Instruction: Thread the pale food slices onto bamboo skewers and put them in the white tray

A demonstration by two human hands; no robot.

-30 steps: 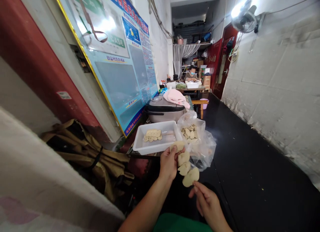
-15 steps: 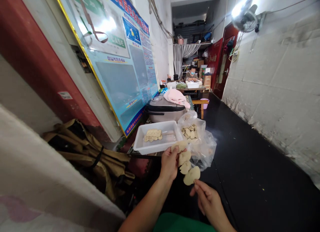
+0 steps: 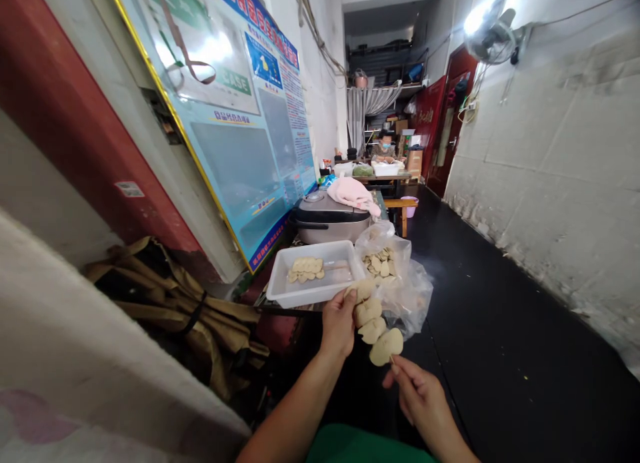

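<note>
Nearest, above a green cloth (image 3: 370, 444), pinching the lower end of an apparent thin stick (image 3: 392, 359) in the right hand (image 3: 416, 386), thumb and fingers closed on it. Just beyond, rising in a slanting row toward the left hand (image 3: 340, 324), four pale flat slices (image 3: 387, 347), overlapping or nearly touching, held in the air short of the table (image 3: 313, 309). With the left hand, gripping the uppermost slice (image 3: 363, 289), thumb on top, other fingers mostly hidden behind. Judge the step in hand as threading or straightening slices along the stick; hard to say which, with most of the stick hidden. For the next move, hold the lower end firm and slide or press gently, so as not to split the thin slices. Mind the rim of the white tray (image 3: 300, 298), close behind the uppermost slice, and the table edge below it. Inside, toward the left, a heap of similar slices (image 3: 307, 268); to the right of the tray, a clear plastic bag (image 3: 413, 296) of loose slices (image 3: 381, 264), slack and easy to snag. Behind the tray, hemmed in by a grey lidded appliance (image 3: 330, 232) under a pink cloth (image 3: 350, 193). To the right, open room over dark floor (image 3: 500, 303), running back past a wooden bench (image 3: 400, 203); farthest, a person (image 3: 384, 151) behind a white tub (image 3: 387, 170).
</note>
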